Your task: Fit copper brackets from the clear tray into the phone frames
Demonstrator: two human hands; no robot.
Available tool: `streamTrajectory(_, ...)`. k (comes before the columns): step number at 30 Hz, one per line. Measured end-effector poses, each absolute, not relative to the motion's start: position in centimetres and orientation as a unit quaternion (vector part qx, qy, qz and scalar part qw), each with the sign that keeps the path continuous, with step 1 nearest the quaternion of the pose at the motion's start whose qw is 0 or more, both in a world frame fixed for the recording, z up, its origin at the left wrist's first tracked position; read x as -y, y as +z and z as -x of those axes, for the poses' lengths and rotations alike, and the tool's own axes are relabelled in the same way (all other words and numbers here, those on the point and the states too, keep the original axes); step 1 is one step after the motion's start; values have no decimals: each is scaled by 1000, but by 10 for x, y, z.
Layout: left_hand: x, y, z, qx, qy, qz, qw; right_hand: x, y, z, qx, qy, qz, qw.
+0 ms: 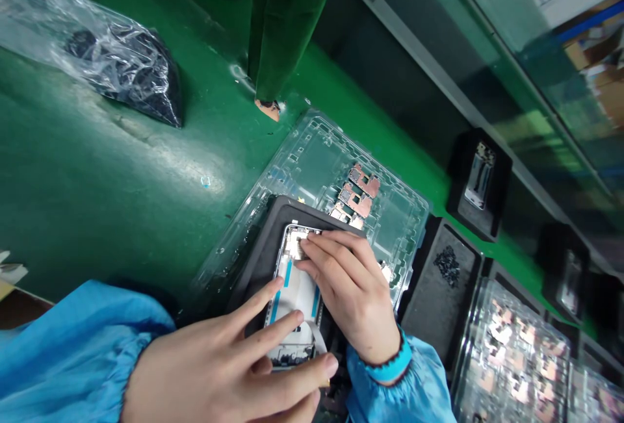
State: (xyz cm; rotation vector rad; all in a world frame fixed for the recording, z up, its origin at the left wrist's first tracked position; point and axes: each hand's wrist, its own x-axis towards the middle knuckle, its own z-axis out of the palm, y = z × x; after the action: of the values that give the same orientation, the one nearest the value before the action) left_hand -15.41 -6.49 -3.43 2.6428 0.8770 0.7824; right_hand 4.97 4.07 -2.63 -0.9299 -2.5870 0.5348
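A silver phone frame [297,286] with blue strips along a white middle area lies in a black foam tray [280,212]. My left hand [234,358] reaches over its lower part. The fingers are spread, two of them on the frame. A pale ribbon [318,337] curves up between the fingers. My right hand [351,280] bends over the frame's upper end with its fingers together and the tips down near the metal part [295,241] there. Anything under those tips is hidden. Behind lies a clear plastic tray [312,140] with several copper-coloured circuit boards [358,199].
A clear bag of black pieces [131,72] lies at the upper left. Green cloth [287,20] hangs at the top. To the right are a black tray with small dark bits [446,267], a black tray with another phone frame [480,179], and stacked clear trays of boards [517,351].
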Motion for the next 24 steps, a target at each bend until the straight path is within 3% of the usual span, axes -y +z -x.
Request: streamTrajectory(24, 64, -35, 153, -305, 275, -903, 124, -38, -28, -45, 889, 208, 364, 186)
